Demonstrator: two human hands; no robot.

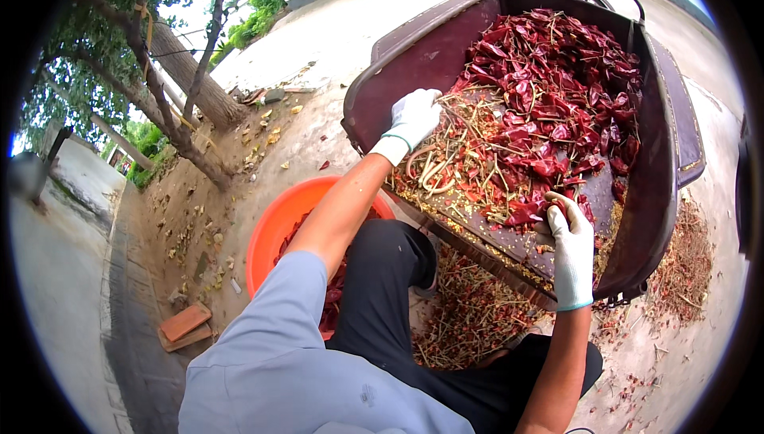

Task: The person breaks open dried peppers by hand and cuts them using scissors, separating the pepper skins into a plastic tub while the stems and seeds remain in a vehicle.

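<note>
Dried chillies (pixel 549 91): in cart (pixel 422 56), just beyond right hand (pixel 571 235), which pinches one. Left hand (pixel 415 118): near stems (pixel 434 175), grip cannot be told. Handling: best pinched lightly, keeping chillies apart from stems.

Faces the open near edge of a maroon cart bed (pixel 422 56). Pinches a dried chili (pixel 556 204) in the gloved right hand (pixel 570 235), over the right part of that edge. Holds the gloved left hand (pixel 416 118) inside the left wall, near pale stems (pixel 430 174), with any grip unclear. Has a red chili heap (pixel 549 76) toward the far edge, yellow seeds (pixel 481 119) toward the left, an orange basin (pixel 263 235) outside the near left corner, and stem litter (pixel 469 306) below the near edge.
</note>
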